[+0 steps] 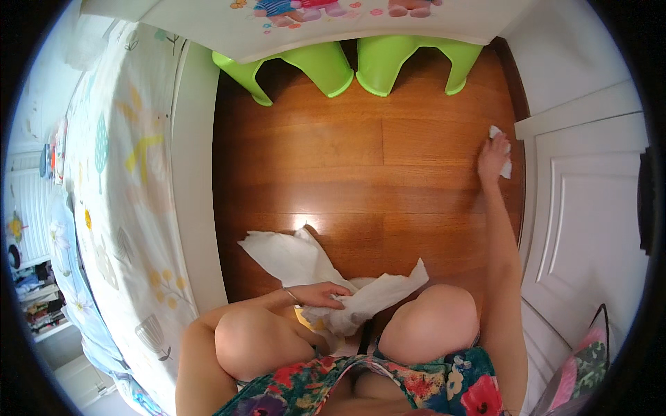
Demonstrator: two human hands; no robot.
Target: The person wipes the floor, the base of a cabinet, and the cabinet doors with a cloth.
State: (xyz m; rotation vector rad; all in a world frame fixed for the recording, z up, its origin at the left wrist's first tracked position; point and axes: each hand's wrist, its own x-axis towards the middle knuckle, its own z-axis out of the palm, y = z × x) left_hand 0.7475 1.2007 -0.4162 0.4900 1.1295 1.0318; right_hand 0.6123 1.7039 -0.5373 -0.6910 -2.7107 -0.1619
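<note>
Stretched out to the far right, my right hand [493, 158] presses a folded white wipe [506, 169] against the wooden floor [338, 151], close to the base of a white cabinet. My left hand [323, 295] is between my knees, its fingers closed on a bunch of crumpled white wipes or paper towels [299, 255]. The sheets spread out in front of my knees, one end to the left and another [398, 286] to the right. Part of a yellow and white item [309, 320] shows below that hand, mostly hidden.
Two green plastic stools [312, 65] stand beneath a white table [364, 26] with cartoon prints. A bed with a patterned sheet [140, 182] and pale side board [195, 171] borders the left. The white cabinet door [588, 208] borders the right, near a pink and camouflage-patterned item [585, 364].
</note>
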